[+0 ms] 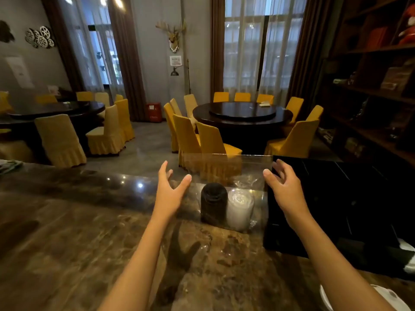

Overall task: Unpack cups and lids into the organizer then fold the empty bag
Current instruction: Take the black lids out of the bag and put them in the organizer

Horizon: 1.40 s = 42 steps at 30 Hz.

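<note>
A clear plastic bag (226,167) stands upright on the marble counter (67,221). Inside it sit a black stack of lids (213,203) on the left and a clear white stack of cups or lids (240,209) on the right. My left hand (170,189) hovers at the bag's left side, fingers spread, holding nothing. My right hand (285,189) hovers at the bag's right edge, fingers spread as well; whether it touches the plastic is unclear. A black organizer (336,205) with several compartments stands right of the bag.
A white object (408,254) lies at the organizer's near right corner and a white round item (327,299) sits at the bottom right. Beyond the counter are round dark tables and yellow-covered chairs (211,140). Dark shelving (370,86) rises on the right.
</note>
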Motion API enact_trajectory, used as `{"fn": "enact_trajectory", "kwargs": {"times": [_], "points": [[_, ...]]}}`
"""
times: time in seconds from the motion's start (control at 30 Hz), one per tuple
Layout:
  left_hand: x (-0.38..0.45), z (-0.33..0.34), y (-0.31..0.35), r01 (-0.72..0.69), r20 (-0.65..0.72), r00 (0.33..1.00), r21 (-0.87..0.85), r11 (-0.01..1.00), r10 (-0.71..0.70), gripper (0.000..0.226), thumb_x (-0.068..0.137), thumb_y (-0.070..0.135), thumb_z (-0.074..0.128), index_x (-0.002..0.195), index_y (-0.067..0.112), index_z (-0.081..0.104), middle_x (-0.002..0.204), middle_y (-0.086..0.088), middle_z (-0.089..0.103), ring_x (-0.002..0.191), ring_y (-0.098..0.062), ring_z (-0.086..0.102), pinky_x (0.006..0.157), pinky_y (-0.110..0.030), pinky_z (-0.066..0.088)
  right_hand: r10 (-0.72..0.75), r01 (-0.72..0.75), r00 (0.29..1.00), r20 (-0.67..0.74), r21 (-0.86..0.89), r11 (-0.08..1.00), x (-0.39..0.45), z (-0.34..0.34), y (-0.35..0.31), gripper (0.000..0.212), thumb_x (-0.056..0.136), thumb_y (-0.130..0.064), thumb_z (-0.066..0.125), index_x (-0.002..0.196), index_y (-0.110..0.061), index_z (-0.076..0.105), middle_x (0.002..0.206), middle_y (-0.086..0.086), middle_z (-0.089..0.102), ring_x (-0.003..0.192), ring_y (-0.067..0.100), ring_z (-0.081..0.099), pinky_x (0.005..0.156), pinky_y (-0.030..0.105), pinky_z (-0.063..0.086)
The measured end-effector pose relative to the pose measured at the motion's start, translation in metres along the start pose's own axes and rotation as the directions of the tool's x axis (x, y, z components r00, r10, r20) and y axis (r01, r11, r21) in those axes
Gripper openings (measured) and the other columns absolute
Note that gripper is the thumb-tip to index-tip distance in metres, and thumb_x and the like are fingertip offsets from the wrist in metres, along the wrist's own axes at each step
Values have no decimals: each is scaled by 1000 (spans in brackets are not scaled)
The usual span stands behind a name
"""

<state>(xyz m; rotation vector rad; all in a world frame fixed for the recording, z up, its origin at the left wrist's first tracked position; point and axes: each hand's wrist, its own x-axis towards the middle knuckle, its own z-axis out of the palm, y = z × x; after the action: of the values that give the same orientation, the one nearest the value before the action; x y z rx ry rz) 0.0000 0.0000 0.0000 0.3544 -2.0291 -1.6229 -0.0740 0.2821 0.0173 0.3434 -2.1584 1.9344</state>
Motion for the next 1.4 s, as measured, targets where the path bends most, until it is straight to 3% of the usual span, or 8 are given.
{"fn": "enact_trajectory", "kwargs": {"times": [0.13,0.27,0.37,0.47,0.6,0.73,1.2,1.4], "points": [[41,-1,2,140,31,990,-146,979,-137,80,93,34,67,156,24,18,154,-12,41,137,-27,45,109,-42,42,93,-81,982,-163,78,994,20,13,0,57,91,-29,68,142,-16,46,124,0,64,112,14,62,77,19,47],[63,8,0,134,86,989,-135,982,-123,59,95,26,65,147,13,39,131,-7,60,120,-19,57,96,-31,46,110,-99,976,-187,67,993,33,17,4,31,89,-24,71,118,-14,66,111,2,72,103,14,67,86,32,54],[71,14,-2,95,87,993,-140,986,-83,45,91,25,69,132,13,55,125,-6,62,114,-19,59,98,-34,50,101,-87,978,-181,83,993,37,18,9,15,87,-18,72,101,-12,73,100,3,75,95,13,70,83,30,57],[73,23,-1,67,32,998,-187,980,-62,11,91,14,70,99,21,67,98,2,71,98,-16,67,79,-20,57,94,-78,979,-179,99,992,39,21,12,6,87,-14,71,92,-12,75,92,3,76,91,17,71,76,26,54],[70,22,1,53,-11,998,-154,987,-56,17,95,9,64,85,23,69,85,3,75,88,-13,71,83,-29,57,49,-40,983,-179,56,998,35,21,11,11,89,-12,69,81,-17,75,72,-5,75,73,5,69,72,25,51],[51,13,9,-47,-27,999,-142,989,44,15,95,13,64,85,22,72,73,7,76,74,-3,72,64,-12,54,10,-3,979,-202,32,999,21,15,2,8,90,-16,69,86,-13,76,73,-3,75,75,9,71,75,31,56],[-51,-7,35,-127,-67,991,-269,955,113,9,90,12,70,94,19,74,83,1,78,81,-14,75,74,-25,61,-114,112,983,-141,-27,993,-70,-42,-48,9,91,-23,68,86,-23,76,81,-1,75,77,9,68,68,20,55],[-101,-8,23,-196,-83,981,-368,909,177,33,89,5,68,102,33,55,86,-3,75,83,-19,76,75,-25,60,-109,102,982,-155,-57,993,-116,-64,-41,10,92,-24,66,93,-21,75,83,-6,74,79,6,68,70,15,54]]}}
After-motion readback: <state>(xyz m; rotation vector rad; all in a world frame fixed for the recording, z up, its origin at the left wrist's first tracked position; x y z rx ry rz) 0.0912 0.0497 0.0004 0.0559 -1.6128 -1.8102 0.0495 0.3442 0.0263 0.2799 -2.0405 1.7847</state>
